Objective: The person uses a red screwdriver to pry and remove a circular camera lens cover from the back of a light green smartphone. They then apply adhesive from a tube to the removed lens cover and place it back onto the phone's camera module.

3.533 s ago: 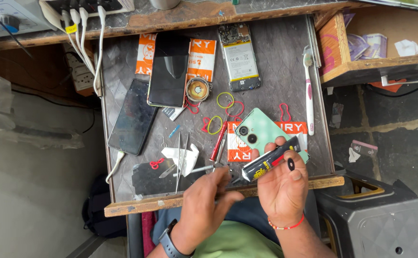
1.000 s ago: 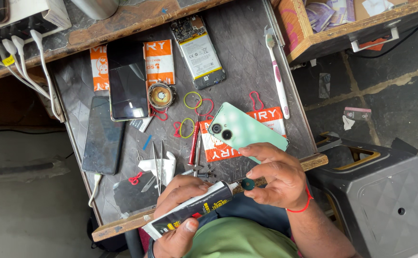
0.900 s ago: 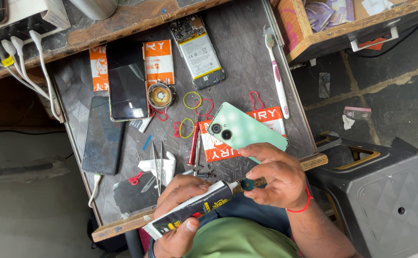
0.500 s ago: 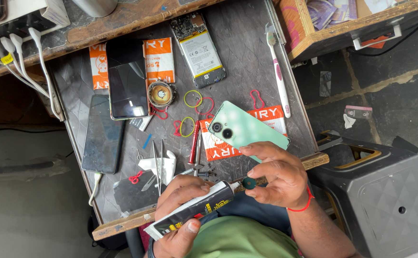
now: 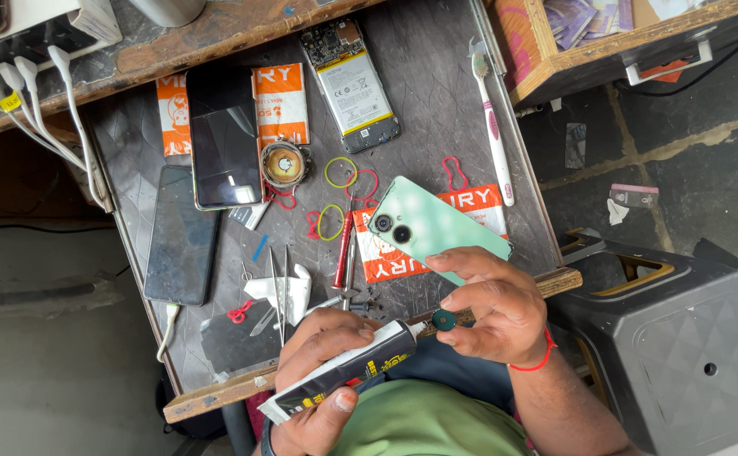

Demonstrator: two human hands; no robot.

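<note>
A glue tube (image 5: 343,371) is gripped in the left hand (image 5: 322,376), fingers closed round its black body, nozzle pointed right toward the right hand (image 5: 491,308). A small dark round part (image 5: 444,319) is pinched between the right thumb and fingertips, just beside the nozzle tip; whether they touch cannot be told. Both hands are held over the near edge of the tray (image 5: 436,127), above the wooden lip (image 5: 217,393).

A mint green phone (image 5: 436,232) is lying back up, tilted, on an orange and white packet (image 5: 470,207), partly under the right fingers. A red screwdriver (image 5: 343,249) and tweezers (image 5: 278,283) are lying just left of it, with white tissue (image 5: 289,291) under the tweezers. Rubber bands (image 5: 341,171) in yellow and red are scattered mid-tray. A round speaker part (image 5: 283,164) is seen beside a black phone (image 5: 224,135) resting on another orange packet (image 5: 280,101). A second dark phone (image 5: 181,236) is lying at the left, cable plugged in. An opened phone (image 5: 350,84) with battery exposed is at the top. A toothbrush (image 5: 493,127) is laid along the right edge. White chargers (image 5: 23,80) are plugged in at top left. A black stool (image 5: 673,338) is standing on the floor at right
</note>
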